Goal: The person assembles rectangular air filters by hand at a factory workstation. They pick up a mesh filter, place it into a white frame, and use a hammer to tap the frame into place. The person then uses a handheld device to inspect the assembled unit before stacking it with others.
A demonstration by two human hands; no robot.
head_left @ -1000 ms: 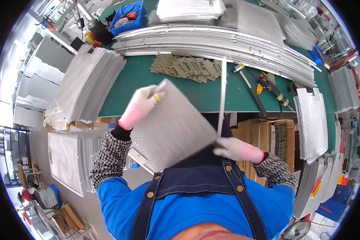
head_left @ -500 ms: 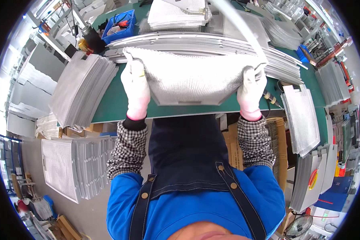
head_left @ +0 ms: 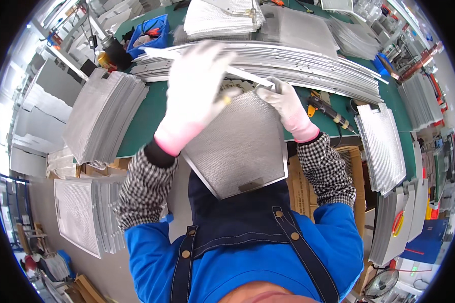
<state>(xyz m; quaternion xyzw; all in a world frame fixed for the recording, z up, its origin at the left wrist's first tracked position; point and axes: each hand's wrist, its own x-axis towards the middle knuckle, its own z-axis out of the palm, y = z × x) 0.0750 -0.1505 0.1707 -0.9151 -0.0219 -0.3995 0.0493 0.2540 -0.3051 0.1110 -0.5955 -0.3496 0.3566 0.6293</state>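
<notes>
A silvery mesh panel (head_left: 242,146) with a thin metal frame along its near edges hangs tilted over the table's front edge, before my apron. My right hand (head_left: 290,108), in a white glove with a pink cuff, is closed at the panel's far right corner. A long thin white strip (head_left: 250,77) ends at those fingers and slants away to the far left. Across that strip, by the panel's far left side, is my left hand (head_left: 197,96), gloved alike. Motion smears its fingers, and whether it grips the strip cannot be seen.
Long metal profiles (head_left: 308,73) lie across the green table (head_left: 136,136). Stacked mesh panels stand at the left (head_left: 103,116) and right (head_left: 381,146). A power screwdriver (head_left: 331,112) lies right of my right hand. At the back left are a blue bin (head_left: 159,33) and a dark bottle (head_left: 117,53).
The panel has swung from above the table to hang toward my body. My left hand has moved right and up, my right hand left. The strip has swung from upright to slanting left.
</notes>
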